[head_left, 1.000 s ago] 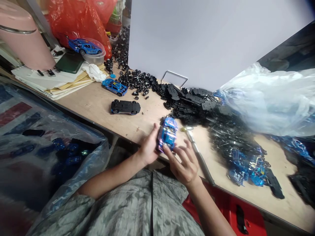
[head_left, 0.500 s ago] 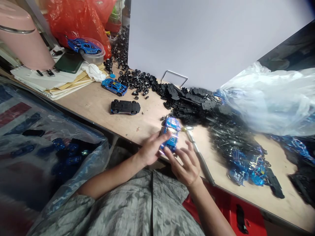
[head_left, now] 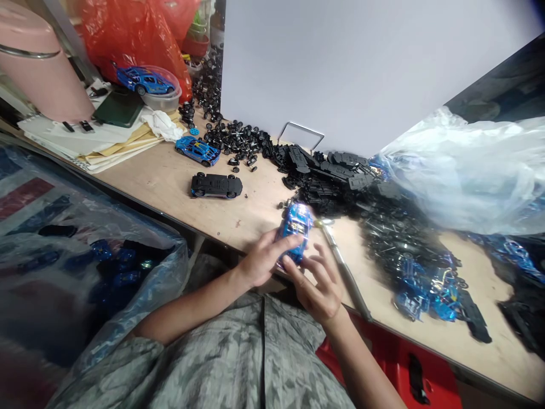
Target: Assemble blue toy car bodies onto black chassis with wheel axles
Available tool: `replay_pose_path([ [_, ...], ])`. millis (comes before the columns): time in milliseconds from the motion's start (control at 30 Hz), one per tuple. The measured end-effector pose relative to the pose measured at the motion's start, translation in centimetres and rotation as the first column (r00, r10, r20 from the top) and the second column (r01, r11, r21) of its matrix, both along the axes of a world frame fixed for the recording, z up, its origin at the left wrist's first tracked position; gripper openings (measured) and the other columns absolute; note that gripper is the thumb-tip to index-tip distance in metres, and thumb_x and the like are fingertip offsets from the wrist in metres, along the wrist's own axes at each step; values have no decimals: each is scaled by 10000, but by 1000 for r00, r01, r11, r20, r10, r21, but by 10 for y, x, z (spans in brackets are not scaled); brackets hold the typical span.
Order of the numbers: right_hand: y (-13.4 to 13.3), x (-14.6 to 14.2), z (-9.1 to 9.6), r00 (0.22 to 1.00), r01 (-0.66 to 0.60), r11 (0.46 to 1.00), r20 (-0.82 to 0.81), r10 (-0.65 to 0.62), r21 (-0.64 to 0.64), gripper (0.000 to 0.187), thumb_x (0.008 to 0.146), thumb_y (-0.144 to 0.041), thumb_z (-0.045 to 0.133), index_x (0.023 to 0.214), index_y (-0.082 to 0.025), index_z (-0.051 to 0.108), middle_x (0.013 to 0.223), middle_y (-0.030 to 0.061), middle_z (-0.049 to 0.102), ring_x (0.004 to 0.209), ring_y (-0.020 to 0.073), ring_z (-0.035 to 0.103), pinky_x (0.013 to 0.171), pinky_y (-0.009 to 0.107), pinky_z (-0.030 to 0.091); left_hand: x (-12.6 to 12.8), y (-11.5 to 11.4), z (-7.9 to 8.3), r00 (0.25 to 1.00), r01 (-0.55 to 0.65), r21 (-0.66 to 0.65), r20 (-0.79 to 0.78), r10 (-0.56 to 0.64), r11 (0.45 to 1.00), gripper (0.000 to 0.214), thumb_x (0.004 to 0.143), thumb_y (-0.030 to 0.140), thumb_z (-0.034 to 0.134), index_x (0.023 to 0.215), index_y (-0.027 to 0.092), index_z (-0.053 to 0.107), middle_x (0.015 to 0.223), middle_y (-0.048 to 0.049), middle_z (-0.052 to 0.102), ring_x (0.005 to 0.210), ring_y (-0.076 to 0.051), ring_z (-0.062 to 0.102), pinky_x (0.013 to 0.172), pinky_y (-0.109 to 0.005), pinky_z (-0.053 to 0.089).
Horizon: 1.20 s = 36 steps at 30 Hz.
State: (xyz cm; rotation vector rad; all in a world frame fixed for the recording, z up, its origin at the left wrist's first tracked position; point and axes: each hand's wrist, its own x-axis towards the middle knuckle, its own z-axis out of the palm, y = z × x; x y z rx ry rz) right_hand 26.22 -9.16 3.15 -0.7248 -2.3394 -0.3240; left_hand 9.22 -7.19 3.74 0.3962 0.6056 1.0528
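The blue toy car (head_left: 295, 233) sits between our two hands, just above the edge of the wooden table (head_left: 162, 184). Our left hand (head_left: 261, 258) has its fingers pressed together and laid across the car. Our right hand (head_left: 317, 284) is spread a bit, and its fingertips (head_left: 290, 262) touch the car's low end. The car leans more now than a moment ago, and our left fingers have slid further over it. A heap of black wheels (head_left: 234, 139) lies beyond.
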Motion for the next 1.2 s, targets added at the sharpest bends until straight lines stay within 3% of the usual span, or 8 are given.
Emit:
replay_pose_path([
  [133, -1, 0, 1, 999, -44, 991, -24, 41, -126, 594, 990, -171, 595, 1561, -278, 472, 937, 57, 655, 853, 194, 662, 1033, 574, 590, -7, 2, -5, 997, 5, 72, -81, 1, 997, 501, 693, 495, 880, 972, 121, 697, 873, -34, 690, 765, -126, 620, 709, -230, 484],
  [233, 3, 5, 6, 979, -6, 971, -201, -44, -241, 569, 983, -213, 633, 1531, -311, 514, 1056, 82, 639, 930, 223, 687, 960, 517, 625, -22, 5, -8, 952, 98, 196, -303, -35, 976, 422, 775, 466, 822, 1003, 131, 704, 826, -5, 669, 697, -110, 587, 657, -222, 470],
  [333, 17, 12, 10, 927, 79, 924, -314, -207, -373, 643, 947, -280, 707, 1548, -315, 482, 1247, 129, 619, 1077, 273, 683, 945, 491, 620, -37, 12, -10, 801, 267, 358, -599, 1, 895, 374, 794, 369, 805, 1087, 146, 740, 941, -34, 733, 830, -169, 669, 762, -260, 521],
  [400, 30, 16, 9, 931, -3, 854, -313, -188, -520, 734, 931, -374, 736, 1584, -285, 411, 1317, 152, 629, 1163, 296, 672, 996, 505, 593, -43, 18, -10, 695, 354, 463, -712, 102, 813, 449, 739, 282, 834, 1159, 147, 752, 1125, -84, 763, 1035, -240, 700, 930, -318, 534],
  [533, 46, 20, 0, 955, -105, 763, -279, -102, -638, 420, 939, -415, 727, 1317, -247, 654, 1099, 99, 747, 1029, 257, 710, 934, 443, 590, -50, 27, -7, 564, 486, 498, -806, 177, 718, 532, 685, 250, 865, 1196, 142, 763, 1243, -133, 763, 1157, -298, 706, 1063, -385, 514],
  [633, 45, 20, -7, 941, -83, 758, -300, -153, -647, 274, 932, -430, 730, 1119, -230, 715, 1003, 84, 756, 969, 252, 714, 877, 414, 586, -51, 26, -5, 545, 496, 449, -827, 136, 743, 489, 735, 325, 853, 1189, 161, 773, 1193, -105, 787, 1111, -278, 728, 1028, -359, 536],
  [800, 37, 21, -15, 913, -103, 742, -359, -193, -663, 266, 928, -456, 727, 1058, -224, 718, 944, 73, 760, 874, 233, 718, 796, 378, 591, -46, 17, -7, 578, 353, 383, -807, 123, 853, 339, 812, 377, 795, 1068, 156, 798, 1074, -77, 808, 981, -231, 739, 877, -294, 557],
  [1200, 37, 20, -13, 919, -181, 666, -365, -148, -724, 280, 919, -439, 750, 1012, -176, 720, 891, 54, 737, 798, 168, 681, 748, 292, 555, -41, 17, -8, 546, 360, 374, -827, 132, 855, 262, 808, 358, 794, 957, 143, 776, 986, -68, 786, 933, -203, 715, 844, -268, 528],
])
